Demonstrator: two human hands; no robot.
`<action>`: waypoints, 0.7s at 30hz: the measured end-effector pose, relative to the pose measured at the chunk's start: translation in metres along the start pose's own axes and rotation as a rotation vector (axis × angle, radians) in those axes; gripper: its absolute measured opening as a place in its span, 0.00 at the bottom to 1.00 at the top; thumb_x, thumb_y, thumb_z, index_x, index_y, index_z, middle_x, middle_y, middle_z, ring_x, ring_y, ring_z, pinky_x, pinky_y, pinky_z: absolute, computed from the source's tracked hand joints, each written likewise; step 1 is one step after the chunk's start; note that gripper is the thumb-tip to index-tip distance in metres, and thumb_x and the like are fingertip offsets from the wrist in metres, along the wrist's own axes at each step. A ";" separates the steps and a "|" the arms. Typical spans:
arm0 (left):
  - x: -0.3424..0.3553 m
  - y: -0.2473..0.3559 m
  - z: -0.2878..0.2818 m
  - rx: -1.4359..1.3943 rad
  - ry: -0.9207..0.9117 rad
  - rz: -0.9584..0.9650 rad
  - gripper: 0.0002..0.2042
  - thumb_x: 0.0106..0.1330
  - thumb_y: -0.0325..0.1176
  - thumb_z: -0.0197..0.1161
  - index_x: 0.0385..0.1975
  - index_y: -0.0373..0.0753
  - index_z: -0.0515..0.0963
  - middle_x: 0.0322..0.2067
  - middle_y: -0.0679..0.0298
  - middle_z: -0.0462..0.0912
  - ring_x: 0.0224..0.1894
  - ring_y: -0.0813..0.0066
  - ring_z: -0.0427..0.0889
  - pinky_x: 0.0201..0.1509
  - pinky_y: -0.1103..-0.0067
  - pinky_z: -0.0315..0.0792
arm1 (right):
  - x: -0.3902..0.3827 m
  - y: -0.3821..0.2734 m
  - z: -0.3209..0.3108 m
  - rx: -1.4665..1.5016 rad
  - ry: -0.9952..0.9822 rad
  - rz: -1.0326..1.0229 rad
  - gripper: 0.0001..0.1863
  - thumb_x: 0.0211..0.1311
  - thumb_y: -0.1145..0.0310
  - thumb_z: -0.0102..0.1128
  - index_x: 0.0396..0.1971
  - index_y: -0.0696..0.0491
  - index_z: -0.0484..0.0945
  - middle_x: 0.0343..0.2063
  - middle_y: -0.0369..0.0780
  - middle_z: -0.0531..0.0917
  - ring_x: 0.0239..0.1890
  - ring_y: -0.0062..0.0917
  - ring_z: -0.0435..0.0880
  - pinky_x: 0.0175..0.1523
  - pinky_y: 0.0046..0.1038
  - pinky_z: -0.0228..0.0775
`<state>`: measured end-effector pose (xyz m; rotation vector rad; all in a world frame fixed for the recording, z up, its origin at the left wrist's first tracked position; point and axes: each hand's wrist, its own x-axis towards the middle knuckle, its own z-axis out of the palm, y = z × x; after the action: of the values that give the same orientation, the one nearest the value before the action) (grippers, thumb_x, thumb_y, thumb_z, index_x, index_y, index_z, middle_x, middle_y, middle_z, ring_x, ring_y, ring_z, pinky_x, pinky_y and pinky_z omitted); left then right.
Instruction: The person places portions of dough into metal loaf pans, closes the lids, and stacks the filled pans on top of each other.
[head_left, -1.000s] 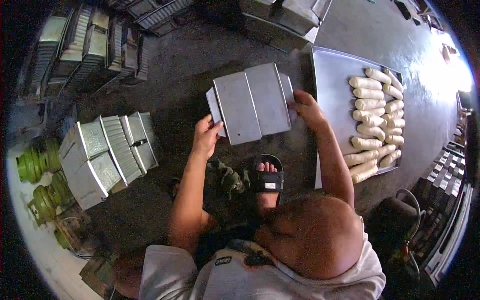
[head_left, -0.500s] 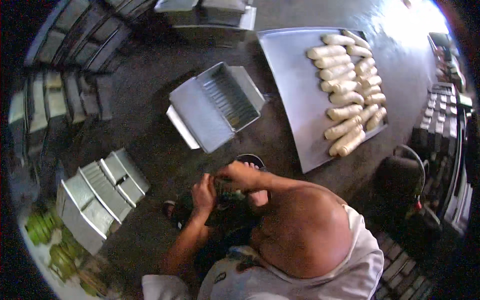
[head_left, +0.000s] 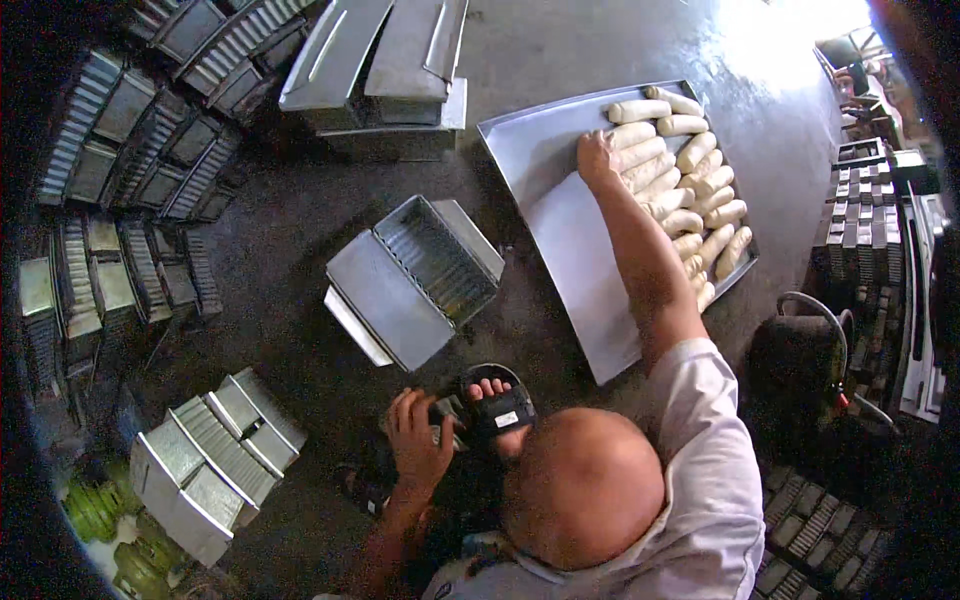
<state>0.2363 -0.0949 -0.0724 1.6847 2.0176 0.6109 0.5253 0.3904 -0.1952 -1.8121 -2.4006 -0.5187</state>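
Observation:
My right hand [head_left: 600, 155] is at the far left of the dough rows, its fingers curled on a pale dough roll [head_left: 640, 152] in the wide metal tray [head_left: 560, 270]. My left hand [head_left: 420, 440] is low in front of me, fingers apart, over a crumpled dark greenish cloth [head_left: 448, 420] beside my sandalled foot. Between that hand and the tray, a metal baking pan [head_left: 450, 270] lies open on the floor, its ribbed inside showing, with its flat lid [head_left: 390, 290] at its left side.
Stacked metal pans [head_left: 220, 460] stand at lower left beside green gas cylinders [head_left: 95, 500]. More pan stacks [head_left: 140, 140] line the upper left, with large pans [head_left: 410, 70] above. A black cylinder with a hose [head_left: 800, 370] and further racks [head_left: 860, 210] are at the right.
The pan that I held with both hands is now down on the floor, open. My right hand has moved from my middle up onto the dough; my left hand has dropped low.

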 end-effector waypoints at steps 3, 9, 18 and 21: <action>0.011 0.018 -0.001 -0.068 -0.017 0.104 0.13 0.65 0.37 0.61 0.42 0.34 0.75 0.49 0.53 0.72 0.58 0.51 0.68 0.62 0.56 0.62 | 0.025 0.138 0.023 0.010 -0.206 0.084 0.08 0.51 0.67 0.60 0.29 0.55 0.80 0.30 0.46 0.83 0.39 0.39 0.84 0.43 0.39 0.76; 0.034 0.020 -0.025 -0.158 0.101 0.075 0.05 0.62 0.29 0.64 0.32 0.35 0.77 0.37 0.56 0.78 0.47 0.56 0.77 0.53 0.63 0.70 | 0.054 0.114 -0.083 0.695 0.002 0.146 0.14 0.60 0.65 0.60 0.32 0.64 0.81 0.22 0.36 0.81 0.26 0.18 0.78 0.30 0.26 0.72; 0.174 0.084 -0.001 -1.567 -0.088 -0.210 0.24 0.70 0.28 0.58 0.63 0.37 0.59 0.56 0.53 0.71 0.55 0.65 0.76 0.59 0.71 0.74 | -0.015 0.022 -0.340 1.587 -0.137 0.211 0.22 0.64 0.62 0.58 0.49 0.66 0.75 0.42 0.46 0.83 0.42 0.30 0.82 0.50 0.30 0.76; 0.204 0.077 -0.003 -2.011 0.009 -0.236 0.26 0.68 0.30 0.60 0.64 0.40 0.60 0.57 0.53 0.71 0.56 0.58 0.75 0.61 0.64 0.73 | -0.060 -0.008 -0.328 1.446 -0.228 0.306 0.23 0.58 0.67 0.65 0.53 0.58 0.73 0.42 0.43 0.83 0.44 0.31 0.83 0.51 0.30 0.75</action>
<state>0.2623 0.1186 -0.0352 0.1467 0.5948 1.6186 0.4918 0.2289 0.0947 -1.3693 -1.5679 1.1827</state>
